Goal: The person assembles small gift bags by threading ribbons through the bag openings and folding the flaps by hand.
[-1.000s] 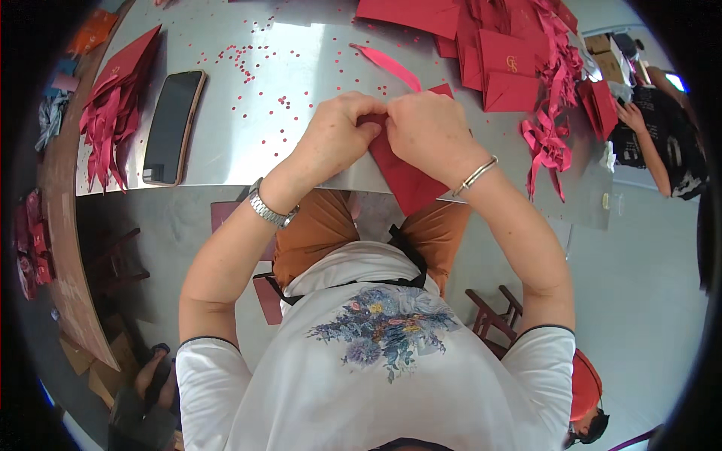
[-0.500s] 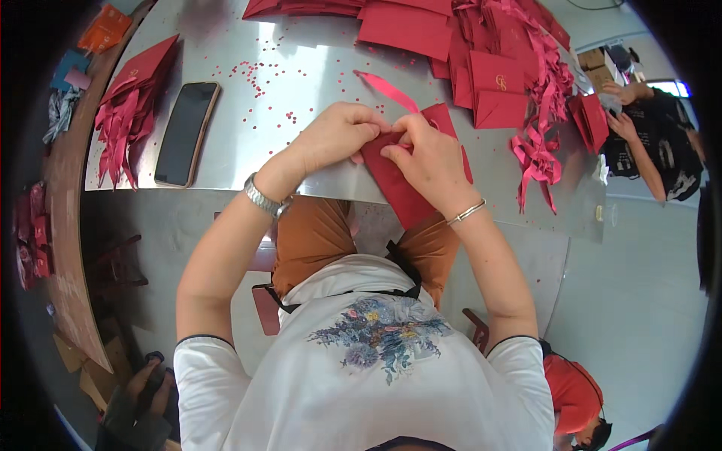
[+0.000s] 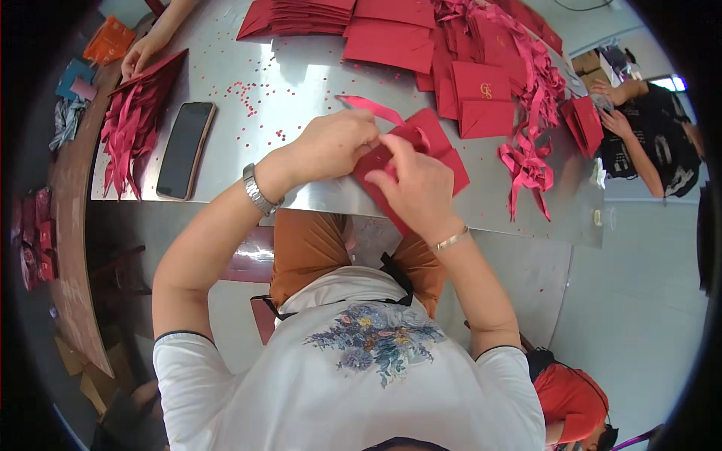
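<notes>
The red bag [image 3: 442, 137] juts past the counter [image 3: 237, 161] edge at 6 o'clock, seemingly long from 11 to 5, beneath the right hand [image 3: 420, 179]'s loosely parted grip, while the left [image 3: 338, 141], nearer the ribbon [image 3: 374, 107] tail, pinches its 10 o'clock side.

Our left hand [image 3: 331, 146] keeps its fingers [image 3: 365, 129] bent, with the thumb hidden. Close to these fingers, on their right, comes the forefinger [image 3: 400, 150] of our right hand [image 3: 423, 184]; its thumb [image 3: 383, 182] stands apart from it. Our left wrist [image 3: 278, 173] and right wrist [image 3: 442, 224] are nearer to the body than the fingers, and both forearms slant inward.
</notes>
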Motion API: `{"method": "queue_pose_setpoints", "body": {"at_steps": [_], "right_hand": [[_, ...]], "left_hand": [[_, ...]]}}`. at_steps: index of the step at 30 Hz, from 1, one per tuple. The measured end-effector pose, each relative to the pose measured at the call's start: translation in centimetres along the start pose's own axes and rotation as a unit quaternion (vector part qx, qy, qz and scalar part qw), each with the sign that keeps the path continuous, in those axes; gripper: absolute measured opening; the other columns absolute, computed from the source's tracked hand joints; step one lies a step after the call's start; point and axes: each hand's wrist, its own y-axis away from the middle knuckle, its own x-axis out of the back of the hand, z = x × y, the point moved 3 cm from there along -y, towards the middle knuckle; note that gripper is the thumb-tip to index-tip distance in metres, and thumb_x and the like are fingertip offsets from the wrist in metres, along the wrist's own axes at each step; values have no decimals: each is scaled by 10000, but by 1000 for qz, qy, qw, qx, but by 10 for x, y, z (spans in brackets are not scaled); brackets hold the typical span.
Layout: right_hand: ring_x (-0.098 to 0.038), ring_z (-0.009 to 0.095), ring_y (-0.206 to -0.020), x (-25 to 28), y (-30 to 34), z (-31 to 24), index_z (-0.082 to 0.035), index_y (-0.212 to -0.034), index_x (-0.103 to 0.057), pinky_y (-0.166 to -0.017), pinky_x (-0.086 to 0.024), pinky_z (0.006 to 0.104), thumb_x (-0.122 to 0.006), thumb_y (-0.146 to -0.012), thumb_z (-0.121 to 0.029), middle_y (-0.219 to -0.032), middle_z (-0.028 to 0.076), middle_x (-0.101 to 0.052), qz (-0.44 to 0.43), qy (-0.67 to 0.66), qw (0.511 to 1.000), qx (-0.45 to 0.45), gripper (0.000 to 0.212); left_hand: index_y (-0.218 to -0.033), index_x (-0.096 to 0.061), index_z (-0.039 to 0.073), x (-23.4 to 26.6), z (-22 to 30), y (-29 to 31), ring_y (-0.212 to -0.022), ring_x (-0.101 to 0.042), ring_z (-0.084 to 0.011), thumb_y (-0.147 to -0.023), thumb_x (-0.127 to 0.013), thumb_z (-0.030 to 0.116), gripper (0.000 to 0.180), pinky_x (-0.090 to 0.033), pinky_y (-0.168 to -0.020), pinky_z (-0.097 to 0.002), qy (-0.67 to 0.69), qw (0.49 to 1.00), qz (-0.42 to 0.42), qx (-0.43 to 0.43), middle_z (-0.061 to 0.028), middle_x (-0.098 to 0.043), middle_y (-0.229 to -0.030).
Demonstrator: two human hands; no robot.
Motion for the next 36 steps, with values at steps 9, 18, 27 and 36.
{"method": "queue_pose_setpoints", "body": {"at_steps": [9,18,27,36], "right_hand": [[-446,332,-1226,14,48,16,-12,-1367,-425,-1044,-308,474,-769,-721,-280,-1332,185,-477,74,26,997,-11,779],[-369,348,-1333,-5,60,42,23,-1435,-322,-1091,-252,471,-758,-735,-412,-1445,226,-386,-40,30,995,-82,933],[-354,352,-1339,-4,60,43,-43,-1364,-471,-1089,-225,479,-712,-769,-458,-1436,218,-398,-54,24,995,-76,764],[-316,382,-1365,0,63,39,-61,-1343,-506,-1094,-218,516,-718,-736,-498,-1450,226,-381,-48,7,997,-64,778]], "left_hand": [[-856,-615,48,-3,-8,3,-946,-585,-301,-787,-626,33,72,-522,-749,-401,-85,996,-11,13,-91,-586,-936],[-832,-592,32,16,-42,0,-888,-573,-371,-802,-589,35,30,-476,-759,-448,-94,993,4,75,-153,-586,-900],[-893,-669,98,36,-72,-14,-935,-607,-317,-868,-589,149,98,-490,-763,-425,-235,939,93,232,-90,-624,-969],[-929,-699,75,36,-86,-4,-893,-639,-320,-859,-619,183,151,-498,-770,-398,-180,934,127,280,-120,-674,-974]]}}
